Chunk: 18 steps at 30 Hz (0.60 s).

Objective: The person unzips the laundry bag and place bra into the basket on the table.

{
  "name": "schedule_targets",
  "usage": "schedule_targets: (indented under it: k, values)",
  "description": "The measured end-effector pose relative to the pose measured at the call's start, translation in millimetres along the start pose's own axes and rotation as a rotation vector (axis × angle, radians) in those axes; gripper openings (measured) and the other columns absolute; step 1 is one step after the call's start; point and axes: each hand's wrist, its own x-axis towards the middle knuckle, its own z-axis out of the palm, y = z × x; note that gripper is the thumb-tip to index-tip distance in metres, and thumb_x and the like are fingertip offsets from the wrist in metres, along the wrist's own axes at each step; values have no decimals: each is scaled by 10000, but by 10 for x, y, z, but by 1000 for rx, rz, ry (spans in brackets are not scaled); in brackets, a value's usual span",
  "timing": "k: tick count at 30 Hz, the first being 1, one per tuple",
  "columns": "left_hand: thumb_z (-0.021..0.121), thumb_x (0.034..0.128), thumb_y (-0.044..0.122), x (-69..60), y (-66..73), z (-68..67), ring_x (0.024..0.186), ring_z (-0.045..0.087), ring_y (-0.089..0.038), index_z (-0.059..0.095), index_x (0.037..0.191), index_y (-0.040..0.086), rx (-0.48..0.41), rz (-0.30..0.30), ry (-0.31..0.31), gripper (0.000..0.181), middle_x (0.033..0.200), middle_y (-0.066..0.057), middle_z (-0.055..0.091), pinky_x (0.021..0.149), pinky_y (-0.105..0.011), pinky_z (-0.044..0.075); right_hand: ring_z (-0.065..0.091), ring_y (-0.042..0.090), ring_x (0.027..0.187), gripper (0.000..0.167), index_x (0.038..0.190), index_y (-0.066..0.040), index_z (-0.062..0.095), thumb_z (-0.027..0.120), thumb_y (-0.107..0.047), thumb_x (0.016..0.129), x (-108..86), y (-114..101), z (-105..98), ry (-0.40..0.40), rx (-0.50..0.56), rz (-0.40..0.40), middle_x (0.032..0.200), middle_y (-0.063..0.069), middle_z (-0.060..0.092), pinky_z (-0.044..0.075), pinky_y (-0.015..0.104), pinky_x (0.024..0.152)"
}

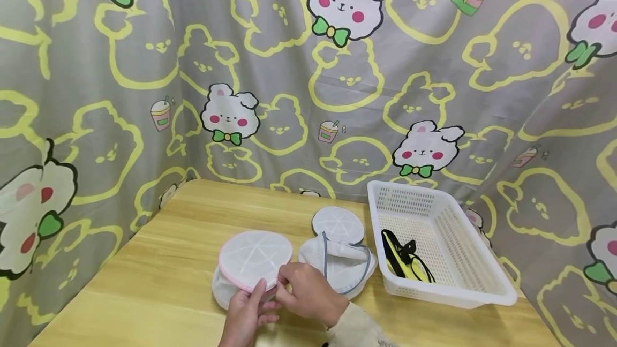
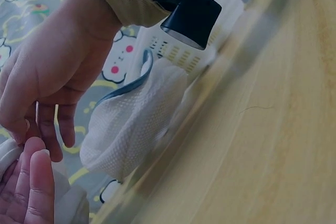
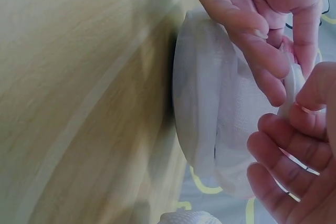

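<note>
Head view: right hand (image 1: 310, 291), thumb and forefinger pinching rim; left hand (image 1: 245, 312), thumb over that same rim, fingers below. Held by both: pink-rimmed mesh bag (image 1: 255, 256), lower centre, up and left of fingertips; round, without clear long axis; both hands equally near, at its lower-right edge. Close right, partly hidden by right hand, hemming it in: blue-grey-rimmed mesh bag (image 1: 346, 274). Beyond: round mesh piece (image 1: 339, 223). Lower right: white basket (image 1: 448, 292), black-and-yellow item (image 1: 418, 271) inside. Underneath: wooden table (image 1: 159, 261).
</note>
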Motion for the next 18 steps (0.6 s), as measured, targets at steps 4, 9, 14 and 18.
schedule_targets:
  k: [4,9,14,18]
  values:
    - [492,1029,298,-16,-2,5,741,673,-138,566,1198,-96,9,8,14,436,1040,-91,714,622,-286,582,357,-34,564,135,665,-166,525,616,-87,726,-20,2,28,13,-24,7,605,-64,491,301,52,487]
    - [512,1020,304,-18,-3,9,737,676,-139,584,1178,-95,14,11,23,435,1025,-92,717,622,-287,582,351,-31,557,143,658,-177,516,619,-94,713,-30,11,45,32,-52,4,593,-51,502,288,58,480]
    - [527,1014,280,-9,-4,-4,740,679,-142,581,1162,-106,33,31,25,417,1006,-94,719,625,-293,585,351,-33,556,151,656,-180,510,623,-100,716,-27,19,60,36,-62,-1,590,-51,504,288,60,481]
    - [534,1011,256,-10,-1,-13,745,682,-140,576,1148,-106,53,34,26,390,977,-85,722,633,-294,587,336,-36,550,158,648,-181,499,621,-104,712,-24,23,71,33,-59,3,583,-42,503,275,61,474]
